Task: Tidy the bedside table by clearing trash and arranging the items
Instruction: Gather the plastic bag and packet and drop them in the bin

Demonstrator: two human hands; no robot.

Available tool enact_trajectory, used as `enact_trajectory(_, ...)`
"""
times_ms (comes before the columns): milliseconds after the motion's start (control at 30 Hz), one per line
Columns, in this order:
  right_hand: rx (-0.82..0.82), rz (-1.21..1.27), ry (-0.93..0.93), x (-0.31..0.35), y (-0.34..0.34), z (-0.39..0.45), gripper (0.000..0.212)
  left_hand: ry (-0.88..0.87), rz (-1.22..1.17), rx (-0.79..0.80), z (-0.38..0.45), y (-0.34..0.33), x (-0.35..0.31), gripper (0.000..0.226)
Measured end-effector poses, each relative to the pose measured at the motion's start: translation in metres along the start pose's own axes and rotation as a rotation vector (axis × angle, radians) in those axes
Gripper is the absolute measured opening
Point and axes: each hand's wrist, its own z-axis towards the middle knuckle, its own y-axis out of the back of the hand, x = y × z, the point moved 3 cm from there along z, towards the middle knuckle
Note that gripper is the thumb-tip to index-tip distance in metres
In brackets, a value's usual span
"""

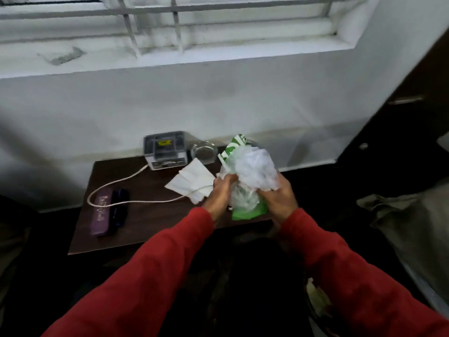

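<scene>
I gripped a crumpled clear plastic wrapper [255, 169] in both my left hand [222, 190] and right hand [279, 194], fingers curled tight round it and the green-and-white plastic bag [247, 207] beneath, above the right end of the dark bedside table [150, 227]; white tissues [192, 181] lay just left.

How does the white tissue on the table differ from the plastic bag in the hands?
The white tissue lies fairly flat on the table, untouched; the plastic bag is crumpled into a bundle and held above the table edge. The left hand and right hand both grip the bag, not the tissue. The tissue is plain white; the bag is translucent with green print. Both look like trash.
</scene>
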Motion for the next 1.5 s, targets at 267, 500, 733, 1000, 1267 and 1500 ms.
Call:
enact_trajectory(267, -0.58, -0.057, -0.123, -0.035, 0.194, -0.086, 0.011, 0.19, 0.217, 0.221, -0.006, -0.158, 0.086, 0.039)
enact_trajectory(500, -0.785, -0.55, -0.652, -0.136, 0.293, -0.177, 0.027, 0.383, 0.52, 0.379, -0.022, -0.232, 0.159, 0.042)
enact_trajectory(733, -0.376, -0.776, -1.073, -0.207, 0.29, -0.179, 0.032, 0.28, 0.811, 0.489, -0.007, -0.236, 0.185, 0.039)
enact_trajectory(1000, -0.354, -0.767, -1.281, -0.246, 0.281, -0.162, 0.063, 0.22, 0.937, 0.54, -0.002, -0.225, 0.192, 0.038)
enact_trajectory(1267, -0.472, -0.976, -1.078, -0.242, 0.291, -0.178, 0.088, 0.069, 0.816, 0.413, -0.004, -0.23, 0.175, 0.013)
enact_trajectory(1500, 0.11, -1.209, -1.018, -0.248, 0.288, -0.187, 0.076, -0.117, 0.447, 0.23, -0.018, -0.223, 0.127, 0.021)
